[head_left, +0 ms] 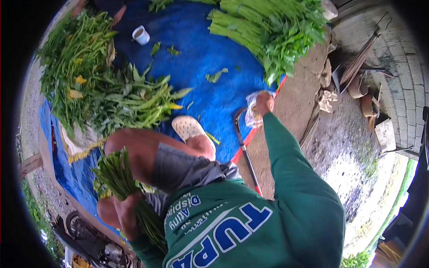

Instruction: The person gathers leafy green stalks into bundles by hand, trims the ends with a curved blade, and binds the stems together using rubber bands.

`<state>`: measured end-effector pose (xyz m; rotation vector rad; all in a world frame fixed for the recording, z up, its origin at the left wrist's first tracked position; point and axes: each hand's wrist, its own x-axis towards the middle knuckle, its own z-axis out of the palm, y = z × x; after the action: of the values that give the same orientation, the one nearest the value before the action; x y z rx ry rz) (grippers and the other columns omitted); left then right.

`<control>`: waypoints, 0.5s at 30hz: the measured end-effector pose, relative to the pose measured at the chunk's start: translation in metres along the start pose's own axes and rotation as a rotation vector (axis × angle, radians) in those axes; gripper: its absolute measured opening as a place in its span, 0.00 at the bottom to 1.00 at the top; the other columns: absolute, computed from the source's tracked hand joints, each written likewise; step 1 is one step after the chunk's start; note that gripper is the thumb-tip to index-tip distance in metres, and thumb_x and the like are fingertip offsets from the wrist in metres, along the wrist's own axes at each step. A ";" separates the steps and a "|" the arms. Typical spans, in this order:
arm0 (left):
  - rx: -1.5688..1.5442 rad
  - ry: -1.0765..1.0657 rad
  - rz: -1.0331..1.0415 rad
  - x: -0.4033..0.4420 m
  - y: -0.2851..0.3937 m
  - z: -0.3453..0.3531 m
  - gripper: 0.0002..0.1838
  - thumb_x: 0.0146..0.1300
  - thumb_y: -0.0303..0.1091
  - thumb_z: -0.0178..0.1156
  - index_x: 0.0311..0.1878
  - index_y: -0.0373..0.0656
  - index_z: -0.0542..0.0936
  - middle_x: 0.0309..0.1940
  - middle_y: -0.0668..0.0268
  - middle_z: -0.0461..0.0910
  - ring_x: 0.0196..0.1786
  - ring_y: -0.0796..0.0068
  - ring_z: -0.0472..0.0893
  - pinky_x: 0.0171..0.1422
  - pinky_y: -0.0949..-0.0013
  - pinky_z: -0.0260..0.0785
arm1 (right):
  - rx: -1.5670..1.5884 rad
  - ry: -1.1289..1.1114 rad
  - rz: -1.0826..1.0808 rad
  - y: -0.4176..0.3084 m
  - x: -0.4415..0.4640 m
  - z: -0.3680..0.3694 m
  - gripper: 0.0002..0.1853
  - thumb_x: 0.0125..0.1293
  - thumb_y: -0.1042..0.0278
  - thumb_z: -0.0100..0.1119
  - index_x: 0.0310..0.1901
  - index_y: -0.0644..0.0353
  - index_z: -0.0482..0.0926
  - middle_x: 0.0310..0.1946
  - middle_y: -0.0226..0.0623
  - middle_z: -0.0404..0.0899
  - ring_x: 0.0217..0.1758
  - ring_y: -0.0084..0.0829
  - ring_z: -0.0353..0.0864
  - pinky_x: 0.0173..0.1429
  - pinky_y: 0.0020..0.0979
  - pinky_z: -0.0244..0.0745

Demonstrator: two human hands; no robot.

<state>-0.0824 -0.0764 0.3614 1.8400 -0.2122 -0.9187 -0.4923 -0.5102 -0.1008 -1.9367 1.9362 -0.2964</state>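
My left hand (pixel 127 207) is wrapped round a bundle of long green leafy stems (pixel 117 172), held upright beside my bent knee. Its lower stems run down along my green sleeve. Out to the right, my right hand (pixel 265 102) is closed at a clear plastic bag (pixel 253 117) on the edge of the blue tarp. Small yellowish things show inside the bag, too small to name, and the fingertips are partly hidden. Just left of the bag lies a sickle (pixel 241 140) with a curved dark blade and a black and red handle.
Leafy greens (pixel 80 67) are heaped at the left of the blue tarp (pixel 196 49). Bundled green stems (pixel 268 31) lie at the far right. A white cup (pixel 140 35) holding a dark drink stands near another person's hand (pixel 119 14). Loose leaves (pixel 216 75) lie between.
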 end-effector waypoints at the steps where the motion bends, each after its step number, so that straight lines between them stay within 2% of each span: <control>1: -0.005 -0.005 0.000 0.000 0.003 -0.001 0.16 0.60 0.37 0.69 0.46 0.35 0.85 0.35 0.63 0.85 0.35 0.72 0.83 0.40 0.68 0.74 | 0.109 0.081 0.015 -0.016 -0.015 -0.024 0.14 0.70 0.56 0.60 0.47 0.51 0.92 0.50 0.47 0.91 0.59 0.54 0.88 0.65 0.52 0.83; 2: 0.005 -0.043 -0.009 0.005 0.002 -0.004 0.16 0.59 0.36 0.69 0.45 0.34 0.84 0.35 0.63 0.85 0.35 0.72 0.83 0.41 0.68 0.74 | 0.138 0.099 0.092 -0.032 -0.023 -0.043 0.12 0.70 0.57 0.62 0.44 0.53 0.91 0.48 0.49 0.91 0.55 0.56 0.89 0.61 0.53 0.84; 4: -0.044 -0.031 0.023 0.004 0.010 0.008 0.16 0.58 0.36 0.68 0.45 0.34 0.84 0.34 0.63 0.85 0.34 0.71 0.83 0.40 0.68 0.74 | 0.216 0.185 0.079 -0.055 -0.036 -0.074 0.09 0.71 0.60 0.64 0.45 0.53 0.88 0.47 0.49 0.92 0.52 0.57 0.90 0.57 0.53 0.84; 7: -0.020 -0.088 0.018 0.008 0.027 0.020 0.14 0.55 0.33 0.68 0.41 0.34 0.85 0.30 0.63 0.85 0.31 0.71 0.83 0.39 0.67 0.74 | 0.253 0.109 -0.066 -0.083 -0.041 -0.100 0.10 0.70 0.59 0.67 0.48 0.51 0.89 0.45 0.47 0.93 0.51 0.56 0.91 0.57 0.54 0.84; 9: 0.030 -0.155 0.010 0.013 0.025 0.016 0.12 0.54 0.32 0.67 0.39 0.34 0.86 0.29 0.63 0.85 0.31 0.70 0.83 0.39 0.67 0.75 | 0.372 0.060 -0.091 -0.116 -0.041 -0.104 0.09 0.71 0.60 0.68 0.48 0.50 0.90 0.42 0.44 0.93 0.47 0.50 0.93 0.53 0.49 0.86; 10: 0.036 -0.144 0.026 0.016 0.020 0.017 0.12 0.52 0.32 0.68 0.37 0.34 0.86 0.29 0.63 0.86 0.32 0.69 0.85 0.40 0.67 0.76 | 0.528 -0.004 -0.244 -0.139 -0.046 -0.114 0.10 0.71 0.62 0.67 0.49 0.52 0.92 0.41 0.39 0.93 0.43 0.37 0.93 0.49 0.41 0.87; 12: 0.074 -0.189 0.024 0.021 0.015 0.013 0.12 0.52 0.33 0.68 0.37 0.34 0.86 0.30 0.62 0.87 0.32 0.69 0.85 0.40 0.67 0.76 | 0.722 -0.429 -0.174 -0.217 -0.071 -0.158 0.11 0.71 0.64 0.68 0.48 0.56 0.93 0.42 0.35 0.93 0.42 0.27 0.90 0.48 0.34 0.86; 14: 0.090 -0.161 -0.009 0.017 0.019 0.013 0.13 0.52 0.33 0.70 0.37 0.34 0.87 0.30 0.61 0.88 0.33 0.69 0.86 0.41 0.66 0.77 | 0.956 -0.954 -0.184 -0.295 -0.110 -0.204 0.13 0.69 0.66 0.69 0.51 0.60 0.93 0.45 0.33 0.93 0.44 0.23 0.89 0.51 0.33 0.86; 15: 0.072 -0.163 -0.004 0.012 0.023 0.016 0.13 0.52 0.33 0.70 0.38 0.34 0.87 0.30 0.62 0.88 0.33 0.69 0.86 0.41 0.66 0.77 | 1.088 -1.187 -0.219 -0.320 -0.139 -0.202 0.17 0.69 0.67 0.71 0.56 0.63 0.92 0.47 0.36 0.93 0.48 0.25 0.90 0.55 0.32 0.86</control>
<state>-0.0791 -0.1042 0.3721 1.8324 -0.3464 -1.0779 -0.2874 -0.4049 0.2298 -1.0730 0.5391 -0.1299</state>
